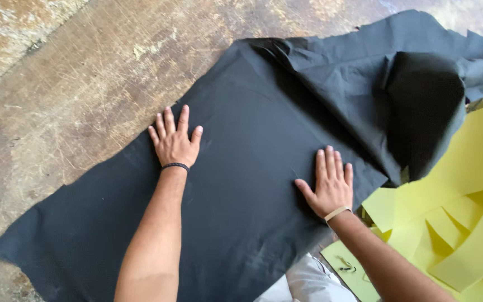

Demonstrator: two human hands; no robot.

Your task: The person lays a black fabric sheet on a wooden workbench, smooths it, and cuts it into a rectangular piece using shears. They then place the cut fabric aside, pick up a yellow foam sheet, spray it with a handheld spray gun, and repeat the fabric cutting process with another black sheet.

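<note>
A large sheet of black woven fabric (241, 184) is spread flat over the scratched, worn wooden bench (57, 112), its far right part bunched into folds near the far edge. The left hand (174, 142) is pressed palm-down on the sheet's left half, fingers released and splayed, gripping nothing. The right hand (329, 184) is laid flat likewise near the sheet's right edge. Cut yellow paper pieces (454, 218) are heaped just beside it at the right.

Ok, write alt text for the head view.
Two bare hands, left hand and right hand, press flat on a black fabric sheet spread over a worn surface. Yellow paper pieces lie at right.
</note>
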